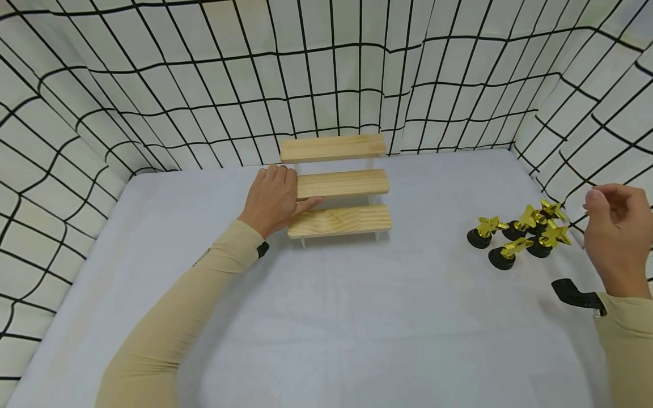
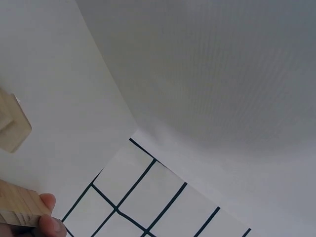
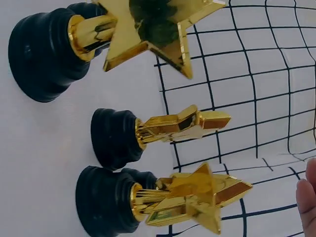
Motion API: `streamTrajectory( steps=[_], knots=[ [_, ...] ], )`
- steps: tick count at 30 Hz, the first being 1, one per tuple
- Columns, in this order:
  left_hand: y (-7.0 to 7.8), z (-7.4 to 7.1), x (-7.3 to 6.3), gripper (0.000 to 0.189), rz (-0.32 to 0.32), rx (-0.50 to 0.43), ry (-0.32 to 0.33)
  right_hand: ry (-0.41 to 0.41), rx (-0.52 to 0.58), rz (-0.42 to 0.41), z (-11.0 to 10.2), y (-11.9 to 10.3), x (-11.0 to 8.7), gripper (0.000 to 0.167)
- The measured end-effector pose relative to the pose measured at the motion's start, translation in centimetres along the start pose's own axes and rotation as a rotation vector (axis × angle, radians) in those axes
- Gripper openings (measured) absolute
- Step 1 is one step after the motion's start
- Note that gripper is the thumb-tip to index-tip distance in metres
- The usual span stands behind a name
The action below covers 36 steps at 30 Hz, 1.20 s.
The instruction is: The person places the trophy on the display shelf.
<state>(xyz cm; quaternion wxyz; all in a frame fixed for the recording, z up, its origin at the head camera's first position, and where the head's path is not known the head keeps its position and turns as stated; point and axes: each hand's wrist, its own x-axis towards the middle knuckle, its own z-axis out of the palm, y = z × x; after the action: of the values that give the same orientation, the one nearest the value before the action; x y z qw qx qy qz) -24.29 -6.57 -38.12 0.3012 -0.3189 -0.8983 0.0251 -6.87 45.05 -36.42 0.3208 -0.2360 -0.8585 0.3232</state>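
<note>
A three-tier wooden display stand [image 1: 339, 220] with light plank shelves and pale supports stands on the white-covered table. My left hand [image 1: 275, 195] grips the left end of its middle shelf [image 1: 344, 183], thumb at the near edge and fingers over the top. In the left wrist view, fingertips [image 2: 51, 224] curl round the end of a plank [image 2: 22, 202]. Several gold star trophies [image 1: 488, 226] on black bases stand upright at the right. Just right of them, my right hand [image 1: 619, 238] hovers with loosely bent fingers and nothing visible in it; its fingertips [image 3: 306, 197] show at the right wrist view's edge.
Behind the stand rises a white wall [image 1: 357, 73] with a black grid pattern, which also runs along the left and right sides. White cloth [image 1: 331, 317] covers the table. The trophies stand close together near the right-hand wall.
</note>
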Motion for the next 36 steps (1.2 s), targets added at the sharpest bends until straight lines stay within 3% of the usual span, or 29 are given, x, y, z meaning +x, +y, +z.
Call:
streamTrajectory(
  steps=[8, 17, 28, 33, 36],
  knots=[
    [-0.2, 0.0, -0.2, 0.072, -0.009, -0.009, -0.034, 0.019, 0.071, 0.141, 0.7, 2.6, -0.3, 0.013],
    [0.0, -0.1, -0.2, 0.096, -0.009, -0.026, -0.025, 0.026, 0.139, 0.173, 1.6, 3.8, -1.8, 0.013],
    [-0.1, -0.1, -0.2, 0.099, -0.019, -0.032, -0.037, 0.002, 0.187, 0.105, 2.3, 6.1, -2.3, 0.021],
    [-0.1, -0.1, -0.2, 0.100, -0.022, -0.035, -0.051, -0.050, 0.231, 0.148, 2.4, 6.5, -2.6, 0.028],
    [-0.1, -0.1, -0.2, 0.099, -0.022, -0.036, -0.055, -0.104, 0.201, 0.187, 2.4, 6.6, -2.7, 0.035]
  ],
)
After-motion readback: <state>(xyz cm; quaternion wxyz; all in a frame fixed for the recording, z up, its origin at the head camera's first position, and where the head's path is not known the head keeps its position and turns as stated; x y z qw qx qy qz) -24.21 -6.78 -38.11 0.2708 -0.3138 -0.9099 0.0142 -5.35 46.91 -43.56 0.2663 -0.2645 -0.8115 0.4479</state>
